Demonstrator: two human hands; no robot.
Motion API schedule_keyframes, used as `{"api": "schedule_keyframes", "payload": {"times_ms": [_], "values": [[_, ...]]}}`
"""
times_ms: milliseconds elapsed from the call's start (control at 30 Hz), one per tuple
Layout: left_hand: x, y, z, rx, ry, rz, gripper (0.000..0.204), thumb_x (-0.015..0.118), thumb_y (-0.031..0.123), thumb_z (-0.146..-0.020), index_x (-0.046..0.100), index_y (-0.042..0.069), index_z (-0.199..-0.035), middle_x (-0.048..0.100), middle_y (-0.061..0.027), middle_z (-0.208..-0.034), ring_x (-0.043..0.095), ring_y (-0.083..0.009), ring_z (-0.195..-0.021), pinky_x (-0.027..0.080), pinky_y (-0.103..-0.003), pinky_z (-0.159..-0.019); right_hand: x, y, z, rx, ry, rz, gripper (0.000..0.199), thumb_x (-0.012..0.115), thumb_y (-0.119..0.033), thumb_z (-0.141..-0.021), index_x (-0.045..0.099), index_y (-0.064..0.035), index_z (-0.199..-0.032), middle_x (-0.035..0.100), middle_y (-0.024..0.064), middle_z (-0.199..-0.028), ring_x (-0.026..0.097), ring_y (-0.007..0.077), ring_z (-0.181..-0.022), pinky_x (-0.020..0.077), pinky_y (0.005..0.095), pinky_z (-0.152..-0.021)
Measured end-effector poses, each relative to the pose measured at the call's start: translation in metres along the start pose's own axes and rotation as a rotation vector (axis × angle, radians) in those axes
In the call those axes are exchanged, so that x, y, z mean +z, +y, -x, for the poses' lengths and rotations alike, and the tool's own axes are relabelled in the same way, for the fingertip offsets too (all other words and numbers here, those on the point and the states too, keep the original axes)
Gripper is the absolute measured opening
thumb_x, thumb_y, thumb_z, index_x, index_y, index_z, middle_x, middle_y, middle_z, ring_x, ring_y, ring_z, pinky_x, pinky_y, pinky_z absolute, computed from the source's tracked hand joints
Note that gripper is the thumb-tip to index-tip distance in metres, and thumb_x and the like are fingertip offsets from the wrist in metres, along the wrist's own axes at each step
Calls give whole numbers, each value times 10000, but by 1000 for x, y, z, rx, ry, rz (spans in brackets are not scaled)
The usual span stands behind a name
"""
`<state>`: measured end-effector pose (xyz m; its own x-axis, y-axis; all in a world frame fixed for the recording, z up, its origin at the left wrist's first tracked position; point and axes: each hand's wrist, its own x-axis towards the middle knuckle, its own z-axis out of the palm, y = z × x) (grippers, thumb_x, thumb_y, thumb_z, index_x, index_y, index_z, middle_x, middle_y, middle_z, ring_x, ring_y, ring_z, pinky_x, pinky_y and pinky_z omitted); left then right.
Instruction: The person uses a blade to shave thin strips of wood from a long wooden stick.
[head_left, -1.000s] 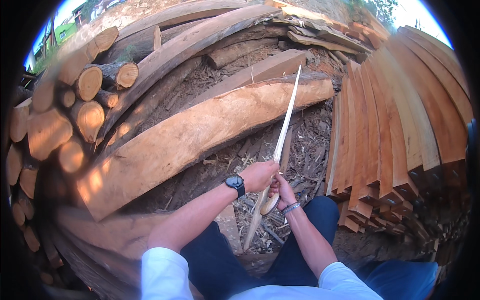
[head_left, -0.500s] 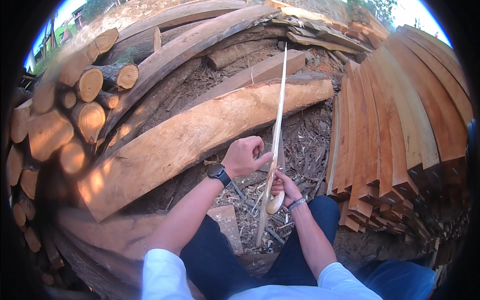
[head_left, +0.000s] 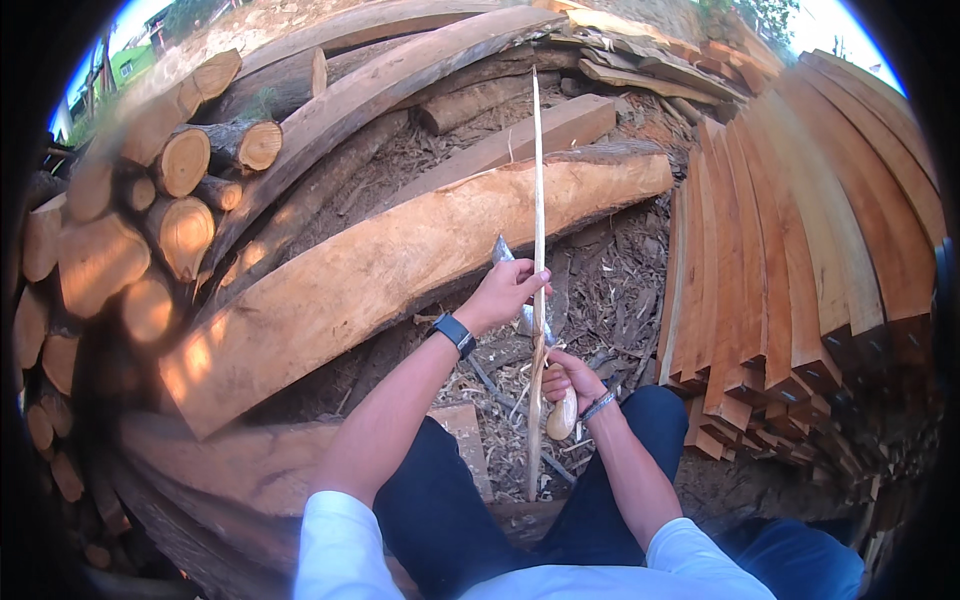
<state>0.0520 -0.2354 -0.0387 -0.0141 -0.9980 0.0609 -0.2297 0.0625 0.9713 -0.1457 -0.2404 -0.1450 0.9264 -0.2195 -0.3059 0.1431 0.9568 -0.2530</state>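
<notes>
A long, thin, pale wooden stick (head_left: 540, 210) runs almost straight away from me, its darker lower end between my knees. My left hand (head_left: 508, 293) pinches the stick near its middle, thumb and fingers closed on it. Just below, my right hand (head_left: 574, 380) is wrapped around the wooden handle of a large knife (head_left: 563, 416). The knife's grey blade slants up and left, crossing the stick and passing partly hidden by my left hand. Its tip shows beyond my left hand. Whether the blade touches the stick I cannot tell.
A thick sawn slab (head_left: 400, 255) lies across the ground ahead. Cut logs (head_left: 185, 235) are stacked at the left, and long sawn planks (head_left: 780, 240) at the right. Shavings (head_left: 505, 385) cover the ground between my knees. A short plank (head_left: 455, 440) sits beside my left leg.
My left hand has moved right and closed on the stick. The stick's far end has swung left, so it points straighter ahead. The knife blade has come into sight.
</notes>
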Motion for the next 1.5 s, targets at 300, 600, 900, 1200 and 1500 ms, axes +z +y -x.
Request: {"api": "schedule_keyframes", "payload": {"times_ms": [300, 600, 900, 1200, 1500], "values": [[-20, 18, 4, 23, 76, -7, 267, 631, 185, -896, 611, -50, -1022, 664, -72, -864, 639, -122, -790, 544, -265, -696, 15, 0, -3, -251, 286, 216, 379, 588, -399, -912, 523, -32, -977, 348, -80, -564, 330, 7, -412, 307, 168, -381], [-61, 28, 8, 184, 413, -138, 248, 635, 168, -890, 594, -54, -991, 663, -94, -874, 646, -138, -797, 553, -276, -700, 16, -10, 8, -441, 407, 419, 407, 639, -328, -884, 581, 40, -1048, 336, -74, -595, 326, 18, -459, 294, 197, -416], [-78, 79, 37, 462, 923, -439, 244, 654, 181, -865, 579, -26, -971, 678, -157, -825, 684, -225, -745, 544, -310, -649, 20, -2, 6, -591, 500, 783, 293, 705, -266, -840, 544, -29, -779, 426, -26, -554, 420, 57, -407, 358, 228, -365], [-117, 60, 36, 653, 1058, -93, 205, 545, 172, -951, 511, 9, -832, 649, -111, -811, 658, -155, -775, 528, -287, -724, 28, 16, 0, -582, 484, 1088, 321, 707, -275, -834, 567, -20, -699, 498, 7, -486, 480, 88, -373, 372, 247, -356], [-114, 25, 8, 454, 1412, 33, 516, 516, 328, -951, 361, 101, -514, 368, 5, -435, 381, -102, -352, 280, -268, -343, 23, 17, -8, -513, 476, 1116, 301, 690, -256, -848, 563, -16, -718, 469, 6, -489, 473, 96, -378, 375, 260, -360]]}}
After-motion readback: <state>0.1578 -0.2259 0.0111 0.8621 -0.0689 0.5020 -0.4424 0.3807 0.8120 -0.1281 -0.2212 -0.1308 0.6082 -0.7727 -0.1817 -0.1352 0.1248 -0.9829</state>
